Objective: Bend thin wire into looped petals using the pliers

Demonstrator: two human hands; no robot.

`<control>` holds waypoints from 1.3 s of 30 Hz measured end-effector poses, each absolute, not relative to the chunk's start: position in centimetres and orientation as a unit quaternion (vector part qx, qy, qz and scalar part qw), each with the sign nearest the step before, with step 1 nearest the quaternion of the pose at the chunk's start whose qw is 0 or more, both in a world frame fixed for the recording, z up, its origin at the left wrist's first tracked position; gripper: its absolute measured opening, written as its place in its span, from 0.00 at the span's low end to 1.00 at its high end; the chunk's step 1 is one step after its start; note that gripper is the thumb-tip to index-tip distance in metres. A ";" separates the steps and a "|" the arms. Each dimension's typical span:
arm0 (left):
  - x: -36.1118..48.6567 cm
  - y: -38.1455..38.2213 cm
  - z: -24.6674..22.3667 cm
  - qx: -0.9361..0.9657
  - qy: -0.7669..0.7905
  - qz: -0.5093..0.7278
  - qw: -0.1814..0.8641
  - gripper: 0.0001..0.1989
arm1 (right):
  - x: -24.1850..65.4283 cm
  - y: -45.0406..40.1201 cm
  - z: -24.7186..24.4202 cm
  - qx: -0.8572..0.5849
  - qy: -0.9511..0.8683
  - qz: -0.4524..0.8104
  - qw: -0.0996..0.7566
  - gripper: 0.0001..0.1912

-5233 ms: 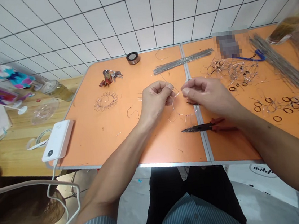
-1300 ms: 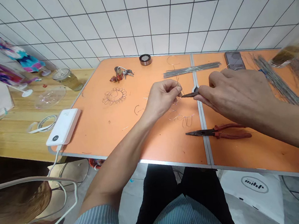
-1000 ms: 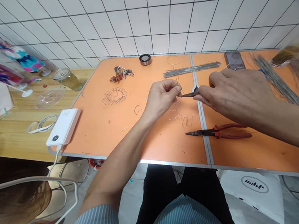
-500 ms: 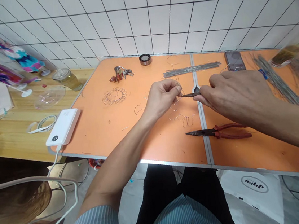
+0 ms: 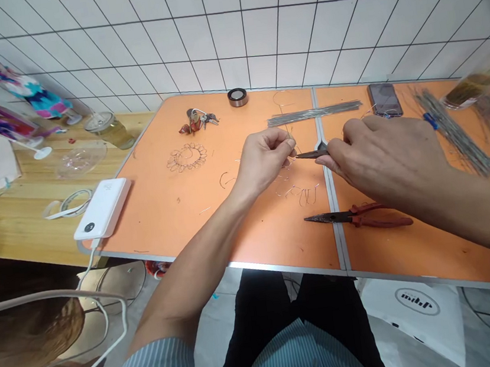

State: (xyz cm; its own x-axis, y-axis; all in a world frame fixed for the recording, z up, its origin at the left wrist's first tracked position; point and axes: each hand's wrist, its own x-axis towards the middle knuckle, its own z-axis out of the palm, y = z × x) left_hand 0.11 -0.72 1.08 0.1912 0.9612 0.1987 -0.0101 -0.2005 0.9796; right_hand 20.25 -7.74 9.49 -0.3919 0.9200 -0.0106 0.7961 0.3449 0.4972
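My left hand [image 5: 267, 156] pinches a thin wire [image 5: 285, 120], its fingertips closed over the table's middle. In my right hand [image 5: 383, 145] is a pair of small pliers [image 5: 313, 154], gripped by handles that the hand mostly hides. The plier tips touch or nearly touch the wire beside my left fingertips; I cannot tell which. Below the hands lies a piece of looped wire [image 5: 306, 194]. A second pair of pliers with red handles [image 5: 380, 215] rests nearer the table's front edge. To the left sits a ring of wire loops [image 5: 187, 157].
Behind the hands lies a bundle of straight wires [image 5: 314, 113], with a tape roll [image 5: 237, 97] and keys [image 5: 201, 119] to its left. A phone [image 5: 385, 100] and another wire bundle [image 5: 460, 136] are right. A white power bank [image 5: 103, 209] stands at the orange table's left edge.
Both hands and the pliers stay almost in place, with only a very slight shift to the left. Everything on the table looks the same.
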 end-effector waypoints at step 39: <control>0.0 -0.7 0.7 0.614 0.374 0.485 0.498 0.11 | 19.8 -6.8 10.7 0.522 0.815 0.184 0.168 0.26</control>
